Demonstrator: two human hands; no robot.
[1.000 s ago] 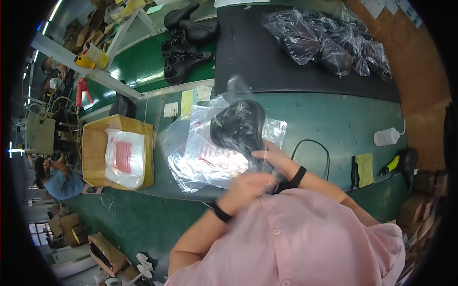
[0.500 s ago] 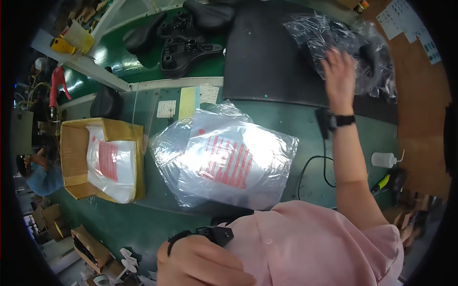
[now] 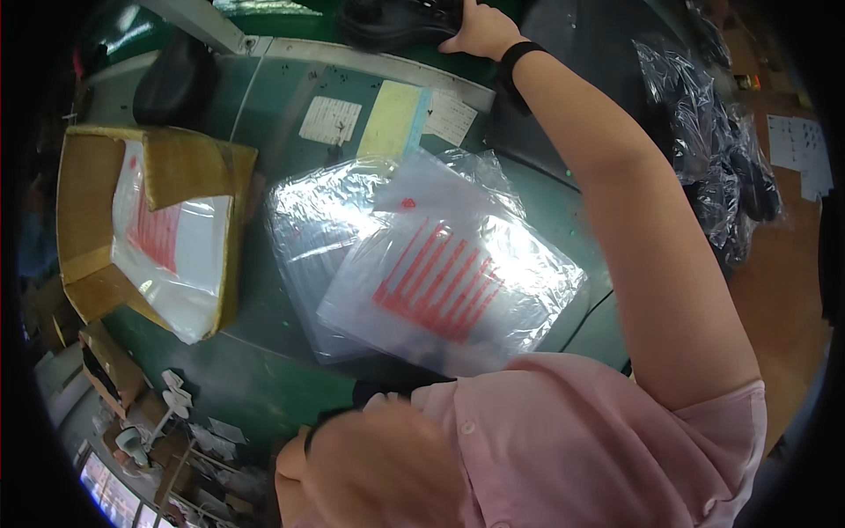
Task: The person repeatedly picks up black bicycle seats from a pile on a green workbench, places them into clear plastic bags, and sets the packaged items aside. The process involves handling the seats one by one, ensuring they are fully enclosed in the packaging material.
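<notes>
At the top of the view my right hand [image 3: 482, 32] has its thumb and fingers around the narrow end of a black bicycle saddle [image 3: 387, 25], which lies underside up. The upper picture edge cuts off part of the saddle and some of my fingers. My left hand [image 3: 378, 466] is low in front of my body, smeared by motion, so its fingers cannot be made out. Between the hands, clear plastic bags with red print [image 3: 431, 282] lie overlapping on the green bench [image 3: 273, 352].
An open cardboard box [image 3: 84, 220] with more printed bags stands at left. Behind it sits another black saddle [image 3: 176, 84]. Paper slips [image 3: 330, 121] and a yellow sheet [image 3: 393, 121] lie beyond the bags. Plastic-wrapped dark items [image 3: 713, 158] rest at right beside a black mat [image 3: 572, 97].
My right hand has moved left from the clear plastic wrapping to the black saddle and taken hold of its narrow end. The view has shifted. My left hand stays low and is now blurred.
</notes>
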